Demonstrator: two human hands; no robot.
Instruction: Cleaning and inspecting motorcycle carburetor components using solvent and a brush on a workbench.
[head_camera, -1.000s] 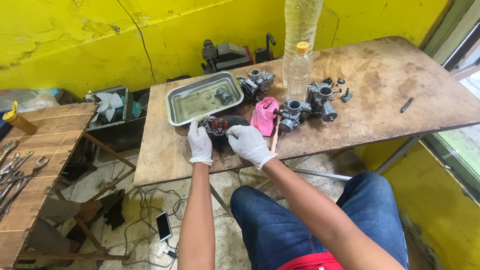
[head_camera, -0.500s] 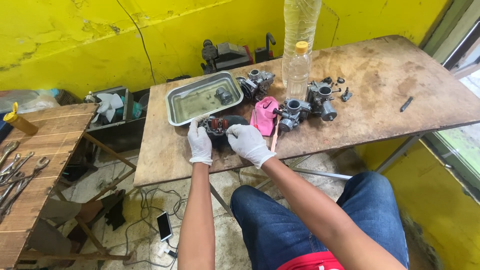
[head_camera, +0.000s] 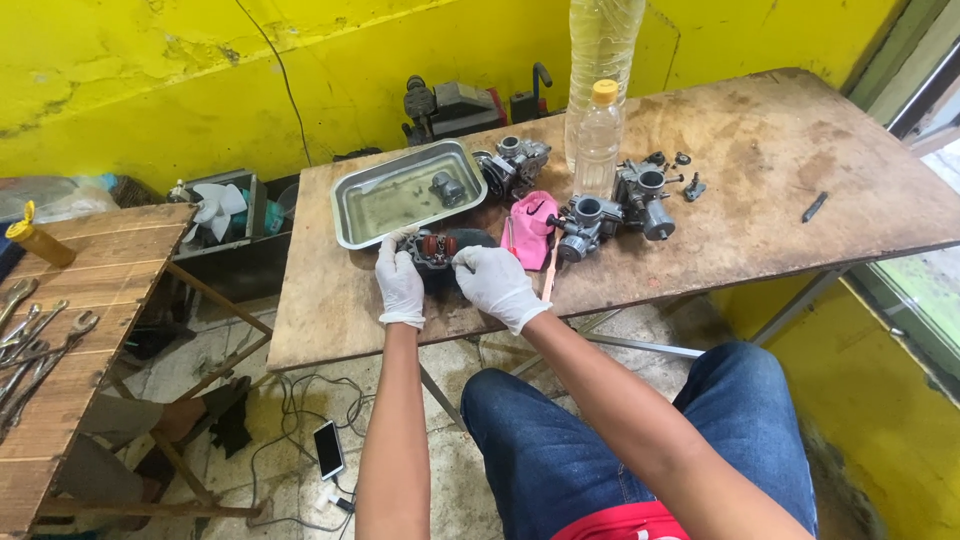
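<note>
From the head camera, both hands wear white gloves. The left hand (head_camera: 400, 283) and the right hand (head_camera: 497, 283) hold a small dark engine part (head_camera: 437, 250) between them, near the front of the wooden table (head_camera: 760, 200). The fingers curl round its two sides, and the part sits right in the middle. Just behind it is a metal tray (head_camera: 360, 222) with liquid in it. A pink cloth (head_camera: 530, 222) lies just beside the right hand. A plastic bottle (head_camera: 598, 140) stands farther back.
</note>
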